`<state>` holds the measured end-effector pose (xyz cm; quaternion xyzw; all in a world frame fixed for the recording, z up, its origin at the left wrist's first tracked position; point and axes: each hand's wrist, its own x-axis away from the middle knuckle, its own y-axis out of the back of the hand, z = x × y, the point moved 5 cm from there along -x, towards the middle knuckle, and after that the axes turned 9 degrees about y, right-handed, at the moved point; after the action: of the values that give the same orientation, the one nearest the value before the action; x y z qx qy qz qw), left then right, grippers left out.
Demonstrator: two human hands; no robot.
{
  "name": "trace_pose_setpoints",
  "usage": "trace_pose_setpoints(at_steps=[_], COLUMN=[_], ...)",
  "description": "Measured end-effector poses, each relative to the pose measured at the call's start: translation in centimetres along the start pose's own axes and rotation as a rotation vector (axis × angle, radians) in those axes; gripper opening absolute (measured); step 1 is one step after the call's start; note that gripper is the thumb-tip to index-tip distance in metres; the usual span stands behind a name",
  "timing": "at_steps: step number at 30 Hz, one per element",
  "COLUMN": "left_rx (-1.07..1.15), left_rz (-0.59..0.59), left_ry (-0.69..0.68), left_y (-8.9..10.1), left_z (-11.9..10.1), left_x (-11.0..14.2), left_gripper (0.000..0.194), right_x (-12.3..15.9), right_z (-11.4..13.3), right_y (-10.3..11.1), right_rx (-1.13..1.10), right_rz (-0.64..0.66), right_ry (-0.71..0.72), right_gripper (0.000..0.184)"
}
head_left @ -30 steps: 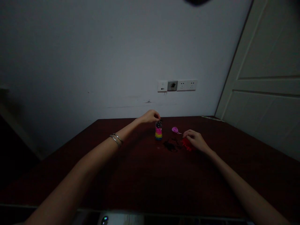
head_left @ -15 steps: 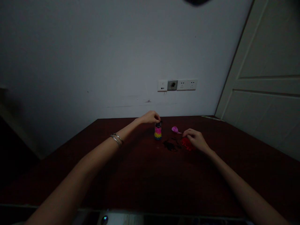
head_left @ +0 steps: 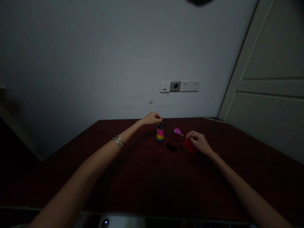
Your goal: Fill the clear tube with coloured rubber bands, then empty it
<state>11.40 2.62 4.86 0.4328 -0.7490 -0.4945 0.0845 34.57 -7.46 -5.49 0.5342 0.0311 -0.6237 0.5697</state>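
Observation:
A small clear bottle (head_left: 160, 135) stands upright on the dark red table, filled in layers of blue, yellow and pink with black on top. At its mouth my left hand (head_left: 152, 118) is closed in a pinch; whatever lies between the fingertips is too dark to make out. Right of the bottle lies a loose heap of thin black pieces (head_left: 172, 147). My right hand (head_left: 198, 141) rests beside and partly over a red pile (head_left: 189, 145), its fingers bent loosely, thumb apart, nothing visible in them. Near its fingertips is a pink cup-shaped piece (head_left: 177, 130) with a thin tail.
The dark red table (head_left: 147, 177) reaches back to a pale wall. Sockets and a switch panel (head_left: 180, 86) are set in that wall. On the right stands a panelled door (head_left: 268, 95). Below the front edge, a pale object (head_left: 123, 221) shows in part.
My left fingers have risen very slightly at the bottle's mouth, and more of the black at its top shows. My right hand has hardly moved.

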Motion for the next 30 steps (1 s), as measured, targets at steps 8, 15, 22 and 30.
trace_pose_setpoints(at_steps=[8, 15, 22, 30], left_rx=[0.201, 0.339, 0.462, 0.452], left_rz=[-0.193, -0.302, -0.425, -0.428], left_ry=[0.206, 0.47, 0.627, 0.589], left_y=[-0.5, -4.4, -5.9, -6.0], left_z=[5.5, 12.3, 14.2, 14.2], left_x=[-0.1, 3.4, 6.7, 6.8], left_gripper=[0.032, 0.036, 0.034, 0.034], right_x=[0.0, -0.2, -2.2, -5.5], right_z=[0.2, 0.5, 1.9, 3.2], right_y=[-0.4, -1.1, -3.7, -8.6], right_rx=[0.028, 0.025, 0.029, 0.186], right_rz=[0.041, 0.069, 0.21, 0.491], right_ry=[0.029, 0.051, 0.064, 0.039], right_gripper=[0.024, 0.024, 0.03, 0.034])
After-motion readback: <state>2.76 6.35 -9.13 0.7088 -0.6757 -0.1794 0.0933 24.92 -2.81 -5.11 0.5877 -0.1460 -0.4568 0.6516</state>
